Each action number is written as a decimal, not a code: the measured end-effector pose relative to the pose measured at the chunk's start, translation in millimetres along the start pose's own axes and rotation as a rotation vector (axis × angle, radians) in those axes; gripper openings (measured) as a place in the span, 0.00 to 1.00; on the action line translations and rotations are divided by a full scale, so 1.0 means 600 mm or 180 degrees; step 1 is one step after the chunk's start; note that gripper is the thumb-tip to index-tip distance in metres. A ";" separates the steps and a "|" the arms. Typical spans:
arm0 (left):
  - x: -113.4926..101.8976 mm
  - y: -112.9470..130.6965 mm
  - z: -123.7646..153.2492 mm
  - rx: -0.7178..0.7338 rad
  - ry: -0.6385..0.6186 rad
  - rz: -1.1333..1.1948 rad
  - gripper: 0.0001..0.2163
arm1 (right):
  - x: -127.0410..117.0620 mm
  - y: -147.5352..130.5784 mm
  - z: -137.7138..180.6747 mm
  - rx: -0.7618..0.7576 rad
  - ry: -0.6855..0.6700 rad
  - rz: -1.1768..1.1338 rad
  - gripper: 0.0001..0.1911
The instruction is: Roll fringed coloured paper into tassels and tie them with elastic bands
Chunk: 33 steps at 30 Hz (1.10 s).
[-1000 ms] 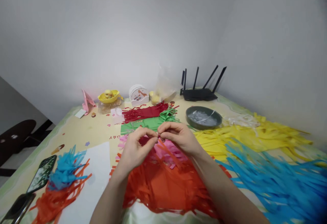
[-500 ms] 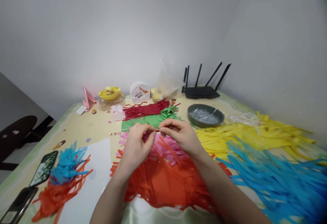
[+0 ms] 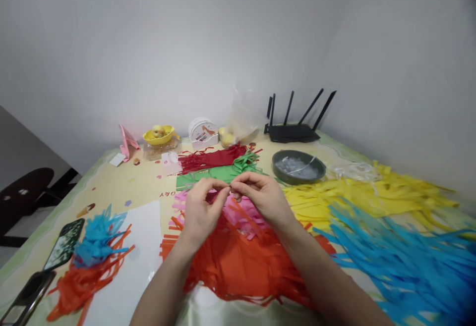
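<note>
My left hand (image 3: pixel 203 212) and my right hand (image 3: pixel 260 196) meet fingertip to fingertip above the middle of the table. Both pinch the end of a thin orange paper strip (image 3: pixel 243 213) that hangs down toward the fringed orange paper (image 3: pixel 241 266) under my wrists. Pink fringed paper (image 3: pixel 245 219) lies just beneath my hands, partly hidden by them. Green fringed paper (image 3: pixel 215 173) and dark red fringed paper (image 3: pixel 211 159) lie just beyond my fingers.
Yellow fringe (image 3: pixel 372 194) and blue fringe (image 3: pixel 401 261) cover the right side. A dark bowl (image 3: pixel 298 166) and black router (image 3: pixel 293 130) stand at the back. On the left lie a white sheet (image 3: pixel 126 266), a blue-orange tassel (image 3: pixel 92 246) and a phone (image 3: pixel 64 244).
My hands stay pinched together and have shifted slightly, the fingertips working the strip. The view has tilted a little; nothing else on the table moved.
</note>
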<state>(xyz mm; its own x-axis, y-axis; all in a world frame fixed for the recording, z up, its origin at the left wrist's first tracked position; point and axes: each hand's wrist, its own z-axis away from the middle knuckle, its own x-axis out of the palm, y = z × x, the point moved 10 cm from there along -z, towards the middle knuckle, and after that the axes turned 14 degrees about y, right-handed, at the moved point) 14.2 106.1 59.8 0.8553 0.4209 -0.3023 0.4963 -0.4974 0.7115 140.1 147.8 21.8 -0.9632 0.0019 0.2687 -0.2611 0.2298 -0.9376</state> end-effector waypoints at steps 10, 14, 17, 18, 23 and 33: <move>0.007 -0.012 0.003 -0.0368 0.0118 0.0289 0.03 | -0.003 -0.013 0.003 -0.0304 0.0189 0.0120 0.14; 0.019 -0.024 0.007 -0.0658 0.0048 0.0631 0.03 | -0.006 -0.016 0.006 -0.0408 0.0307 0.0065 0.13; 0.019 -0.027 0.007 -0.0762 0.0068 0.0735 0.03 | -0.003 -0.015 0.006 -0.0409 0.0281 0.0094 0.12; 0.021 -0.027 0.007 -0.0816 0.0036 0.0833 0.03 | -0.004 -0.014 0.005 -0.0417 0.0285 0.0116 0.12; 0.023 -0.024 0.013 -0.0856 0.0080 0.1008 0.03 | -0.007 -0.019 0.005 -0.0652 0.0312 0.0290 0.10; 0.044 -0.038 0.013 -0.1196 -0.0183 0.1339 0.05 | -0.020 -0.033 0.008 -0.0865 0.0446 0.0044 0.11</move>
<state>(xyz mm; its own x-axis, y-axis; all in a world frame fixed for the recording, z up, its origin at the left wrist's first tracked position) 26.6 122.7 30.3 0.9798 0.1977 0.0294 0.0329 -0.3047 0.9519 156.7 138.6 36.3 -0.9435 0.1369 0.3018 -0.2031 0.4806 -0.8531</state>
